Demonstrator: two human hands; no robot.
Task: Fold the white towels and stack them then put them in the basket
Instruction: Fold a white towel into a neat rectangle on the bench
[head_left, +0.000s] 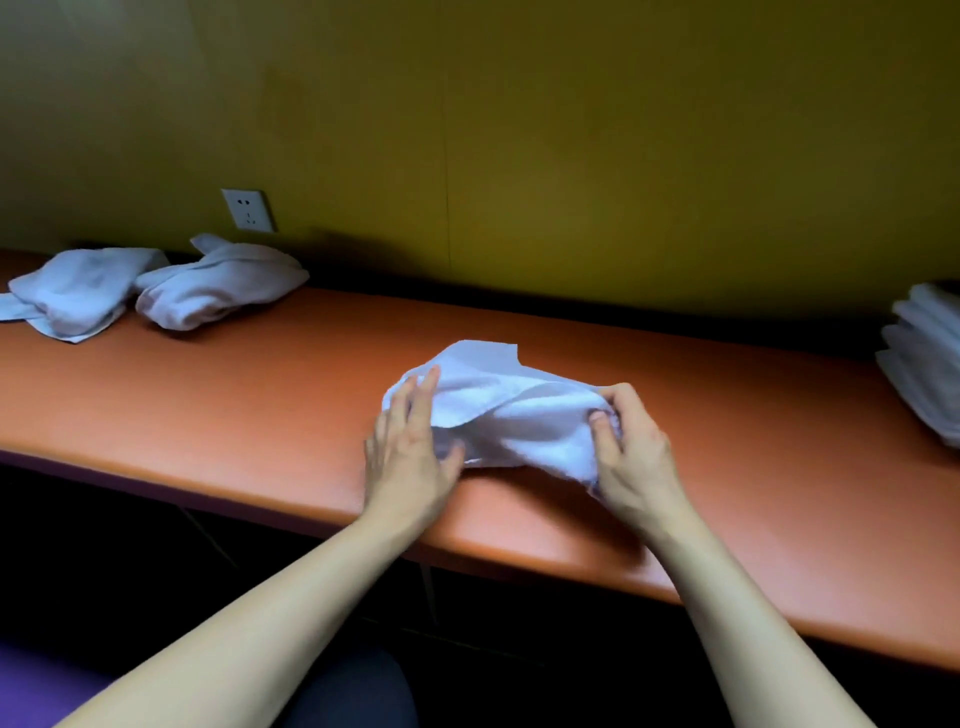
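while the white towel (511, 410) lies bunched near the front edge of the orange table (260, 395), the left hand (410, 447) rests on its left end with fingers almost straight, and the right hand (631, 447) grips its right end with curled fingers. two crumpled towels (156, 288) lie far left near the wall socket (248, 209). a stack of folded towels (924, 358) stands at the right edge.

Dim, warm room light falls from above onto the orange tabletop (260, 395), leaving soft sheen along its front edge and black shadow beneath it. Behind the tabletop the wall darkens upward. Wide-angle bending tilts the tabletop; everything looks soft, blurriest at its right end.
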